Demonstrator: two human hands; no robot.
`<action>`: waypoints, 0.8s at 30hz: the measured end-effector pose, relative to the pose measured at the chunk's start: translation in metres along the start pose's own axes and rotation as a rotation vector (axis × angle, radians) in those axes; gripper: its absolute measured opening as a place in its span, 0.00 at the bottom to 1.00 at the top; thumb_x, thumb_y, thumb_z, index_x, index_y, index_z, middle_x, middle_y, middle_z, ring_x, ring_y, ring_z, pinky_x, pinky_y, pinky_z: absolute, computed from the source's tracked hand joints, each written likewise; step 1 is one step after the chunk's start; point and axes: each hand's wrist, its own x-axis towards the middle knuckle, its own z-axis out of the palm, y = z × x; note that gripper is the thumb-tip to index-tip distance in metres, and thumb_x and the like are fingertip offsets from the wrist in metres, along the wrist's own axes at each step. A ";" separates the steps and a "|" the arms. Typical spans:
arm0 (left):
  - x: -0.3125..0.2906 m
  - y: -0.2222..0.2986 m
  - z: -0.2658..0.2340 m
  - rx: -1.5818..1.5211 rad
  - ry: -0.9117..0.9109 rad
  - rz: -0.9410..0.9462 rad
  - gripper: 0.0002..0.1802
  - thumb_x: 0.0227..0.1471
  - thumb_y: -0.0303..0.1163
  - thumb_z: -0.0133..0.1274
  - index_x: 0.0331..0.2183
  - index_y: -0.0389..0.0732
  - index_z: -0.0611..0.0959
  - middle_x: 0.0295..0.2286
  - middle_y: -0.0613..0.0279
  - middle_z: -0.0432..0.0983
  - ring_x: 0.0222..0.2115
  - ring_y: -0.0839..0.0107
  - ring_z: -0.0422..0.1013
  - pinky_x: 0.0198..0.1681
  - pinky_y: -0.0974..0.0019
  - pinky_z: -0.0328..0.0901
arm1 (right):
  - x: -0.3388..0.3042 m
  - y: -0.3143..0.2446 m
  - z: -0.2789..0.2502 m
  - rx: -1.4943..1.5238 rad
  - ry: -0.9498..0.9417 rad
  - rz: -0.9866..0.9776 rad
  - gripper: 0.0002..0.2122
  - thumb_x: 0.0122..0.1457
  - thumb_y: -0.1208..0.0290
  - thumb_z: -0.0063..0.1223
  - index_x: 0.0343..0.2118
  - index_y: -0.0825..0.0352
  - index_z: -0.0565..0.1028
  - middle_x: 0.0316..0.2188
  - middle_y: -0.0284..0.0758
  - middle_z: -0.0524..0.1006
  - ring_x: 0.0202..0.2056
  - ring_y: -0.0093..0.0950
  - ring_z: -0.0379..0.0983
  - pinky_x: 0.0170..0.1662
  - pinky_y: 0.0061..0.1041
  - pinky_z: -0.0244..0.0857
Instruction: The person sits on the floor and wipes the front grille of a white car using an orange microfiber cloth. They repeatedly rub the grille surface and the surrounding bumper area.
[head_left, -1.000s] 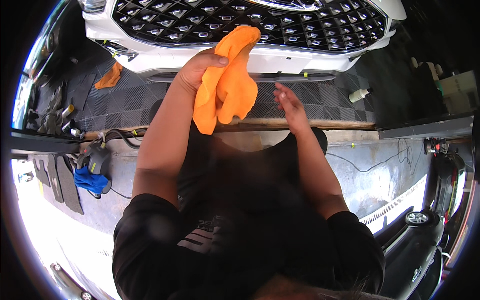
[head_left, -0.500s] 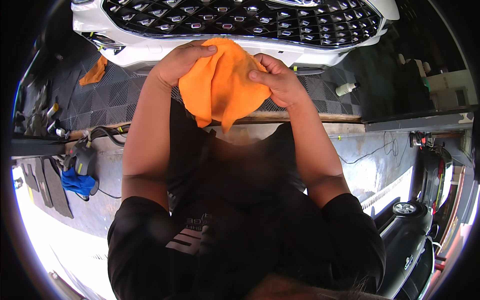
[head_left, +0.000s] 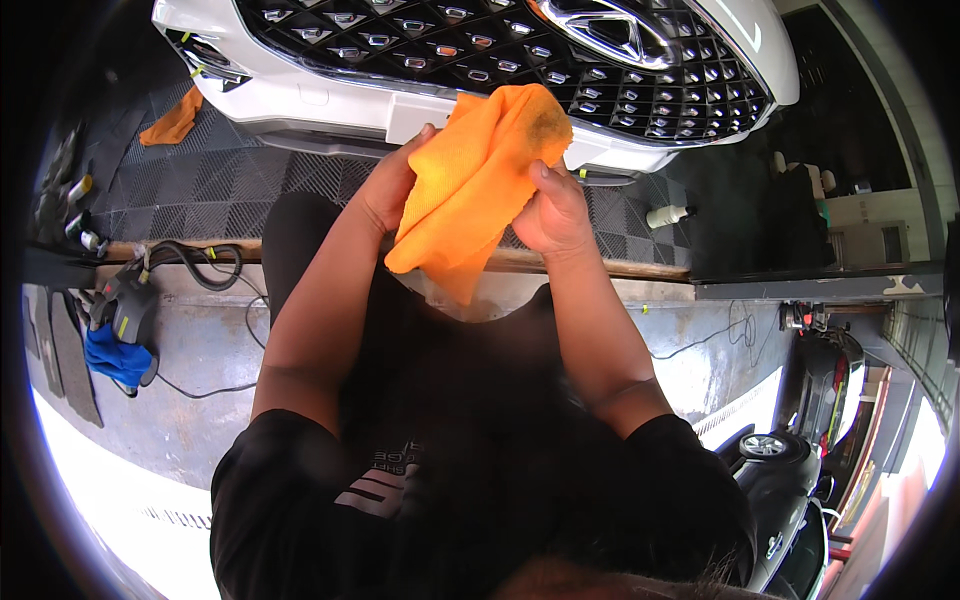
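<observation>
The orange cloth (head_left: 470,185) has turned since the earlier frame, its dark smudge (head_left: 546,122) now far right, left hand (head_left: 393,183) and right hand (head_left: 553,214) gripping opposite sides. Probably soft and light, it should pinch easily at either edge; beyond is a white car (head_left: 480,72).

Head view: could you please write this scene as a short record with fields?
Item in hands: orange cloth, dark smudge near its upper right
Left hand: touching the cloth's left edge, fingers mostly hidden
Right hand: holding the right side, thumb over the cloth
Ahead: white front bumper, black grille
Floor tiles: second orange cloth, white bottle
</observation>
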 end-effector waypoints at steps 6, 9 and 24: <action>0.019 0.015 -0.011 0.109 -0.003 0.198 0.28 0.70 0.46 0.42 0.64 0.39 0.68 0.56 0.54 0.74 0.55 0.60 0.73 0.58 0.59 0.69 | 0.067 0.008 0.015 0.031 0.158 0.086 0.26 0.54 0.75 0.62 0.57 0.68 0.70 0.51 0.41 0.77 0.53 0.40 0.76 0.61 0.42 0.69; 0.033 0.028 0.028 0.204 -0.042 0.566 0.25 0.71 0.39 0.42 0.64 0.41 0.68 0.57 0.56 0.73 0.54 0.60 0.74 0.58 0.59 0.70 | 0.114 0.001 0.025 0.021 0.069 0.036 0.24 0.55 0.76 0.61 0.55 0.70 0.71 0.50 0.43 0.78 0.52 0.40 0.77 0.60 0.42 0.70; 0.029 0.035 0.014 0.003 -0.037 0.499 0.25 0.70 0.35 0.43 0.64 0.42 0.67 0.58 0.55 0.71 0.53 0.60 0.74 0.56 0.58 0.72 | 0.133 0.029 0.032 -0.202 0.272 0.137 0.19 0.53 0.78 0.58 0.50 0.72 0.74 0.42 0.44 0.81 0.41 0.40 0.82 0.49 0.40 0.77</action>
